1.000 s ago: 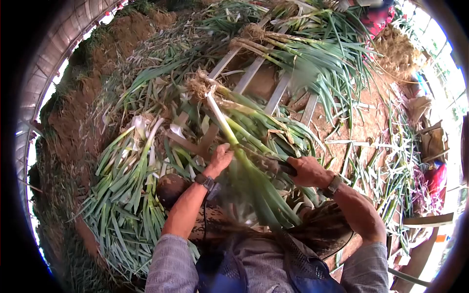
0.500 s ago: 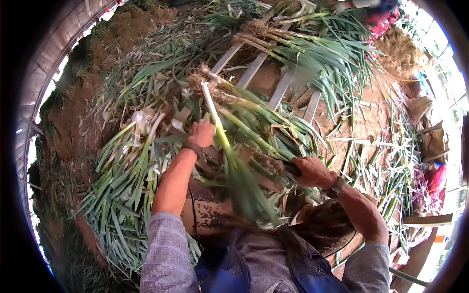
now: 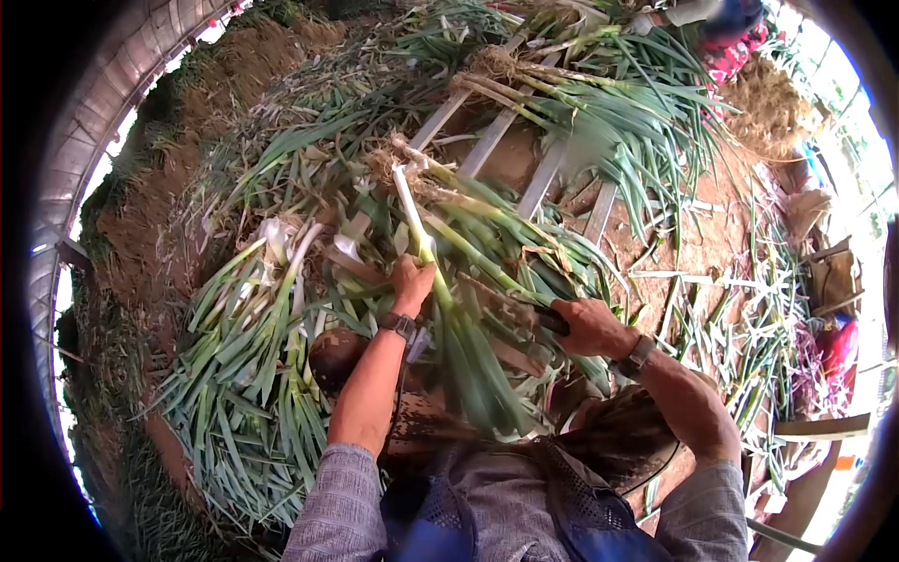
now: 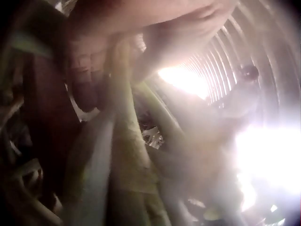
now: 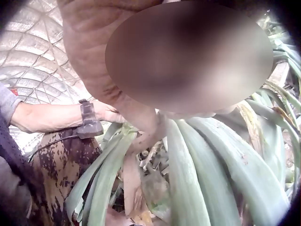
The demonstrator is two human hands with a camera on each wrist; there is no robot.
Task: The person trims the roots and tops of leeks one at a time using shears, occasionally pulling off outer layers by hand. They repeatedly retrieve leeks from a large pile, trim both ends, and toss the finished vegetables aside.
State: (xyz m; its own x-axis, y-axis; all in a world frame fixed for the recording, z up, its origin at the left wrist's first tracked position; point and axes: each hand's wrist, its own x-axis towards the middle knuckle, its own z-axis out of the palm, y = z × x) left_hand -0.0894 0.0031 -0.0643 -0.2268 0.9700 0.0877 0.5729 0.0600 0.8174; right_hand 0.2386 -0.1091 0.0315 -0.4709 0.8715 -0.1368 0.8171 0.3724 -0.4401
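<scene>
Gripping a leek [image 3: 459, 328] w/ L hand [image 3: 413, 286], fingers closed round its stalk; white end nr the rooty leek pile [image 3: 524, 229], green leaves pointing back twd wearer. R hand [image 3: 599, 330] also closed, round a tool's dark handle [image 3: 552, 322], R of the leek. Leek bundle [image 3: 248, 375] lies L of L hand.

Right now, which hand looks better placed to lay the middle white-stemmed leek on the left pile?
Likely the left: the left hand grips that leek and is nearer the pile, while the right hand holds a dark handle.
</scene>
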